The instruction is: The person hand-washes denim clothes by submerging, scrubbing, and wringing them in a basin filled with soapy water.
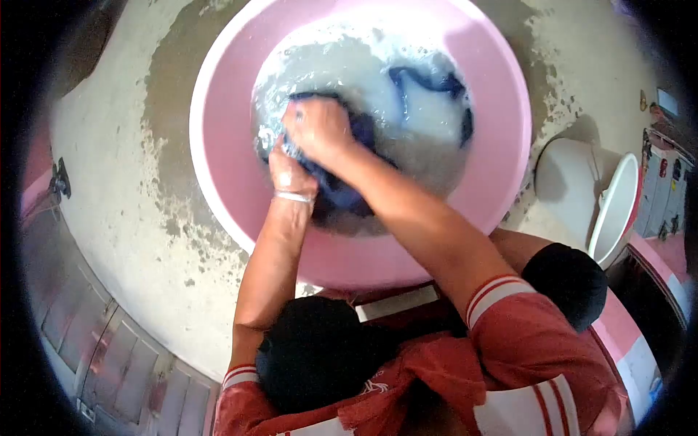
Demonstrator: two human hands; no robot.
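A dark blue wet garment (345, 190) is bunched up in the soapy water of a large pink basin (225, 138). My right hand (318, 127) is closed over its upper edge, slightly blurred, with the knuckles facing up. Just below and to the left, my left hand (289, 168), with a white band at the wrist, grips the same garment; its fingers are partly hidden by cloth and suds. Apart from the hands, another dark blue piece of cloth (429, 80) floats half under the water at the right side of the basin.
A white bucket (574, 182) lies tipped on its side to the right of the basin. Wet patches mark the concrete floor (116, 189). My dark-covered knees (313, 338) are close to the basin's near rim. Grey panelled doors (123, 363) stand at lower left.
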